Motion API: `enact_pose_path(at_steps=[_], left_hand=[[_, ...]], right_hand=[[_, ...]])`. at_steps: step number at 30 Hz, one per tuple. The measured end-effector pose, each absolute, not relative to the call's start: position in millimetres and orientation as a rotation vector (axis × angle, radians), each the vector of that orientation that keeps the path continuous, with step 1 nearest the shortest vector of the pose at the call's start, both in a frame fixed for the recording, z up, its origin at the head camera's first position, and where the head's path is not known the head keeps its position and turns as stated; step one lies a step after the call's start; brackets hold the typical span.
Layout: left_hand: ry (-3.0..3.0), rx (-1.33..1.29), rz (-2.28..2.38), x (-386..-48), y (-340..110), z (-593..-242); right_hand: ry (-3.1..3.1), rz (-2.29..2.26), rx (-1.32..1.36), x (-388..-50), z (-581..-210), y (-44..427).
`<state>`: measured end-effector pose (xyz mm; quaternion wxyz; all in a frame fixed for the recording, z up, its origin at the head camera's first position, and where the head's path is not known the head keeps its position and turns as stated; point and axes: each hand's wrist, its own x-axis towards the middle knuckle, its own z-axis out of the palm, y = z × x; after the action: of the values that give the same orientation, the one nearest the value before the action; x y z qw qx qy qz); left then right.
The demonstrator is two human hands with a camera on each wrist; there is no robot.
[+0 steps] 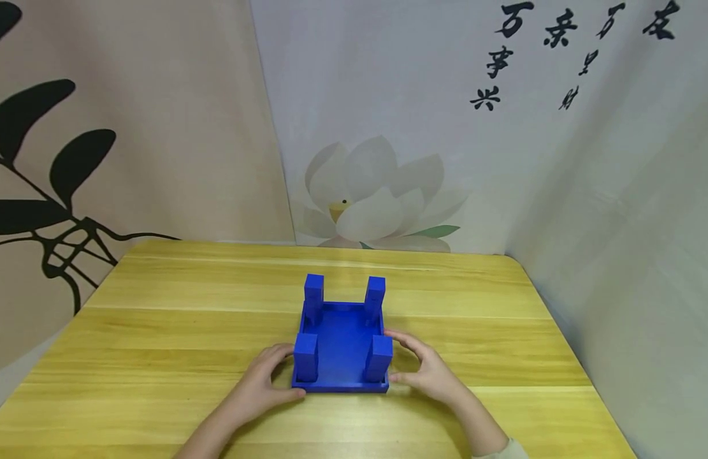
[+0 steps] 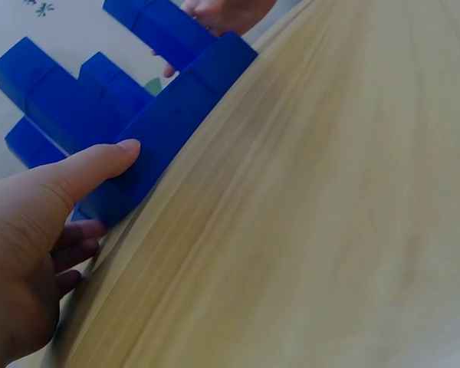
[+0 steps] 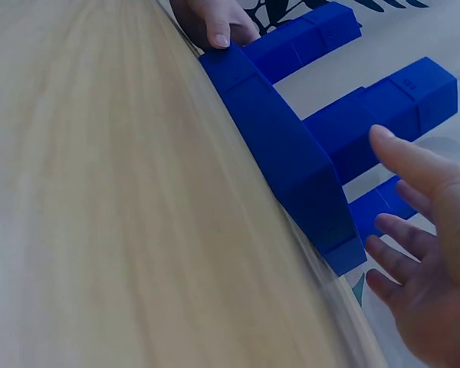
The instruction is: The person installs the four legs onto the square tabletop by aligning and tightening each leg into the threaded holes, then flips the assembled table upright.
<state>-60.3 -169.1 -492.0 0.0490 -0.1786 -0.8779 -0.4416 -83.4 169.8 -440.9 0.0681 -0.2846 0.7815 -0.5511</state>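
A small blue upturned table point(image 1: 343, 347) lies with its rimmed top down on the wooden tabletop, square legs standing up at its corners. At its near left corner my left hand point(image 1: 263, 386) holds it, the thumb on the front edge and the fingers along the left side. In the left wrist view, that thumb point(image 2: 100, 165) lies against the blue rim. My right hand point(image 1: 433, 376) is beside the right edge, thumb and fingers spread around the near right leg point(image 1: 379, 358). The right wrist view shows its fingers point(image 3: 399, 257) loosely extended; whether they touch is unclear.
The wooden tabletop point(image 1: 158, 319) stretches out on all sides of the blue piece. Behind its far edge hangs a pale curtain point(image 1: 388, 83) with a printed lotus and characters. Another curtain point(image 1: 629, 210) runs along the right side.
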Motion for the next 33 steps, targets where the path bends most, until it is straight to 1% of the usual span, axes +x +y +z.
enact_pose_path(at_steps=[6,16,19,26,33], left_hand=[[-2.656,-0.623,-1.33,-64.0,-175.5,-493.4],[-2.768,-0.638,-1.28,-70.7,-186.0,-492.0],[-2.793,-0.646,-1.23,-73.1,-187.9,-491.6],[-2.868,-0.628,-1.199,-77.4,-191.3,-488.8],[-2.883,-0.616,-1.17,-79.0,-189.8,-488.9]], right_hand=[[2.3,-1.627,-0.827,-87.2,-447.6,173.1],[2.316,-1.538,-0.776,-89.0,-451.7,175.0],[2.34,-1.486,-0.769,-90.5,-457.7,176.0],[2.424,-1.333,-0.797,-100.2,-486.3,181.5],[2.464,-1.339,-0.771,-97.4,-485.2,178.4]])
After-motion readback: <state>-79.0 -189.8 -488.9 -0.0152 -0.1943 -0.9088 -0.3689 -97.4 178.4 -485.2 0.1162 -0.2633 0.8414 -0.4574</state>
